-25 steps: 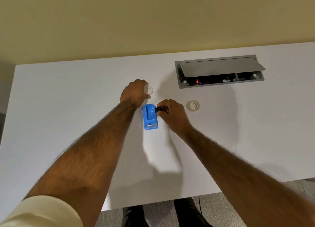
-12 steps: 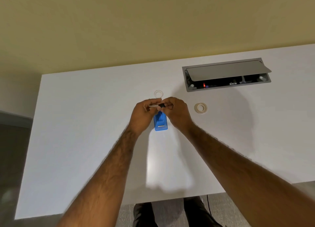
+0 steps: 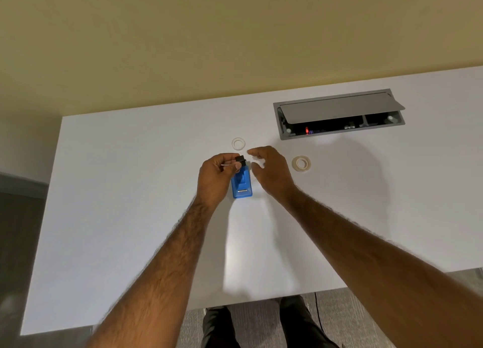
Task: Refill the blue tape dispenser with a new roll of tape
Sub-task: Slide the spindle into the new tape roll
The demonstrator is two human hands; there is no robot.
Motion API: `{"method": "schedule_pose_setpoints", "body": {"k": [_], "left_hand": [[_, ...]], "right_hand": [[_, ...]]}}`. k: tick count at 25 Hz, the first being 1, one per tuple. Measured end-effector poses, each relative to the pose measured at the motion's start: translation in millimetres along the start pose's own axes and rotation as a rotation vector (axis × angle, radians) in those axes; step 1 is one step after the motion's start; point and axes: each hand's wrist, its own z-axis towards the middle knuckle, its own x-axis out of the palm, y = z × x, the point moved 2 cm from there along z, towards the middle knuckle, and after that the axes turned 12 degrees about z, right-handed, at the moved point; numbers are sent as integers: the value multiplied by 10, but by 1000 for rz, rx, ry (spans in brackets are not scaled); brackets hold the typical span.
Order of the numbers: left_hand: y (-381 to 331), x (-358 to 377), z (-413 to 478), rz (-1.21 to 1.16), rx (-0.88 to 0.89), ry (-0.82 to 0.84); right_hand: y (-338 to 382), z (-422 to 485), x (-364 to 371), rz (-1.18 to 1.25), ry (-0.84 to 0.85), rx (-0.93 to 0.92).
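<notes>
The blue tape dispenser [image 3: 242,185] lies on the white table [image 3: 130,217] between my two hands. My left hand [image 3: 218,176] pinches a small black spool hub [image 3: 240,160] just above the dispenser's far end. My right hand [image 3: 269,168] hovers to the right of the dispenser, fingers apart and holding nothing. A thin empty white tape ring [image 3: 238,143] lies flat beyond the hands. A fuller roll of tape [image 3: 301,163] lies to the right of my right hand.
A grey cable box [image 3: 337,113] with its lid raised is set into the table at the back right. The yellow wall runs along the table's far edge. My legs show below the near edge.
The black hub has passed from my right hand to my left. My right hand has let go and opened, drawing slightly right. The empty ring, earlier under my left hand, lies on the table.
</notes>
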Motion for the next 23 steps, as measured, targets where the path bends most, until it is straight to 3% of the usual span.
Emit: {"method": "schedule_pose_setpoints", "body": {"k": [4,8,12,18,21,23], "left_hand": [[0,-58,-27,-5,-13,-24],[6,-119,-61,1,-19,-46],[50,-136,-97,8,-9,-46],[116,-150,-118,8,-6,-58],[75,-169,-119,-20,-8,-62],[27,-177,-115,-47,-20,-59]], "right_hand": [[-263,85,-433,-373,-159,-6],[-574,133,-739,-659,32,178],[-700,141,-748,-582,159,290],[-741,44,-608,-581,83,206],[-627,20,-546,-329,-38,252],[-461,16,-457,51,-72,312]]}}
